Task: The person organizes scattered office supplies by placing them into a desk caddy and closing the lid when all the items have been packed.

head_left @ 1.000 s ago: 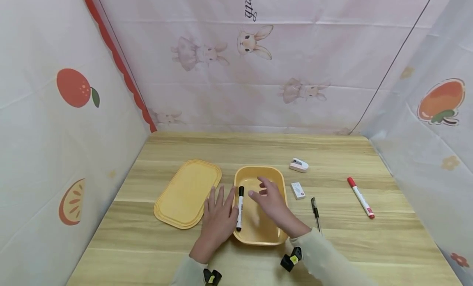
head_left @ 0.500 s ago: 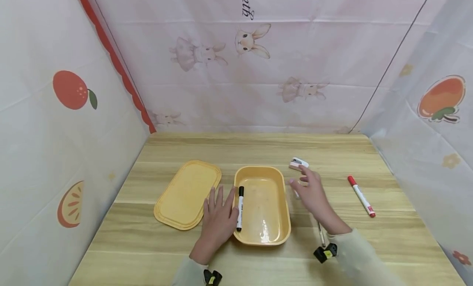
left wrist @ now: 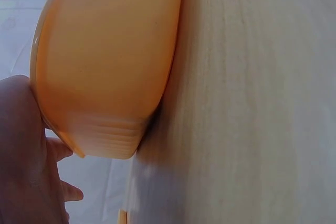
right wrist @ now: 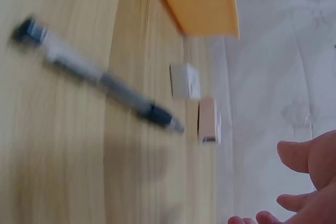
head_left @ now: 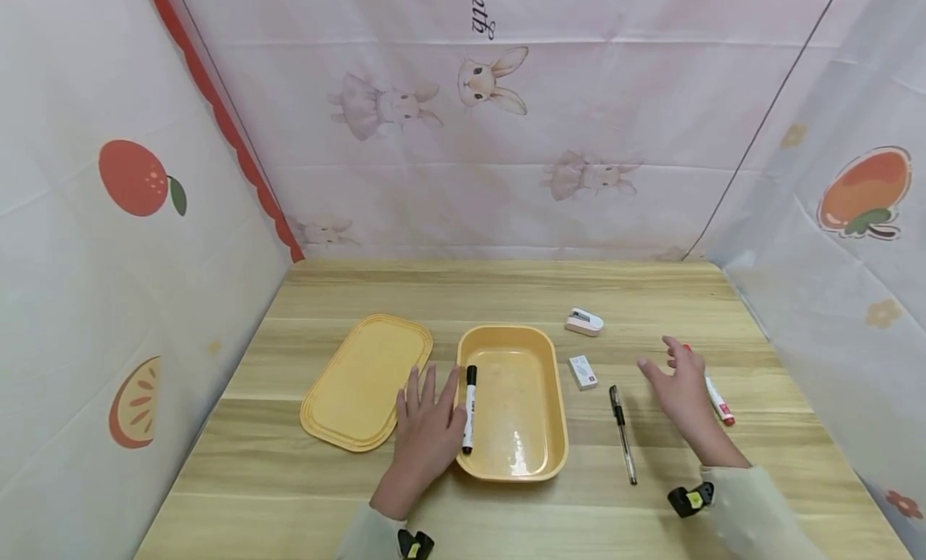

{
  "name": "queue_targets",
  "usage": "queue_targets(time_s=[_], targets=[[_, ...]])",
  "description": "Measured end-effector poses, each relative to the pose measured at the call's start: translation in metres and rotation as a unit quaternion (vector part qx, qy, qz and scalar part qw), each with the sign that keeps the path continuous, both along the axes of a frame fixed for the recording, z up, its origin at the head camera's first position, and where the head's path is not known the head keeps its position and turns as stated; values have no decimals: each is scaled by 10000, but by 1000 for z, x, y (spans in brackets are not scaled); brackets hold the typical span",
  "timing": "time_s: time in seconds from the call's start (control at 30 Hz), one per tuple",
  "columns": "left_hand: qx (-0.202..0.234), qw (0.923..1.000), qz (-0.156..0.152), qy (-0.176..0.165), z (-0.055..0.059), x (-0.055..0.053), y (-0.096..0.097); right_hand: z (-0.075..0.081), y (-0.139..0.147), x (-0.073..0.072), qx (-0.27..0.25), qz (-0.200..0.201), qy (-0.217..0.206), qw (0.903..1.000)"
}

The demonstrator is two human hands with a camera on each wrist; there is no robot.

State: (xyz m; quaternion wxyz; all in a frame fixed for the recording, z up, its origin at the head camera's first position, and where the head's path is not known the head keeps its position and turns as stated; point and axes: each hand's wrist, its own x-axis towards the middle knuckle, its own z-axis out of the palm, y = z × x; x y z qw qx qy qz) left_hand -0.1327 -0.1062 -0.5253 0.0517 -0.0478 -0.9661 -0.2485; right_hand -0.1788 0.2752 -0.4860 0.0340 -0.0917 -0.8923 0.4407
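Note:
My left hand (head_left: 428, 433) rests on the left rim of a yellow plastic box (head_left: 517, 407), fingers spread and fairly straight. In the left wrist view that hand (left wrist: 23, 150) lies along the rim, beside the outer wall of the box (left wrist: 110, 51). A black-capped whiteboard marker (head_left: 470, 407) lies inside the box against its left wall. My right hand (head_left: 683, 391) hovers over the right side of the table, thumb and fingers apart with nothing between them. It partly covers a red-capped marker (head_left: 719, 403) in the head view.
Left of the box lies its yellow lid (head_left: 367, 383). Between the box and my right hand are a pink-and-white stapler (head_left: 584, 322), a small white eraser (head_left: 583, 373) and a black-capped pen (head_left: 623, 435). Printed cloth walls (head_left: 463, 142) enclose the table (head_left: 347, 496).
My right hand has moved right, from over the box, past the eraser and pen, to beside the red marker. The black marker and my left hand have stayed in place.

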Motion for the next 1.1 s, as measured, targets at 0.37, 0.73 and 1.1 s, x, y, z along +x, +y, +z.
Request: queue_targets(time_s=[0.37,0.73,1.1], targets=[[35,10000,6,-41,0,1,0,-22,57,8,637,-569,-517,9950],[102,9999,5,-69,0,0,-1,-31,84,5,1304,-621,-573,9879],[135,9999,-56,-20,-3,0,-1,-33,99,5,1587,-305,-748,9840]])
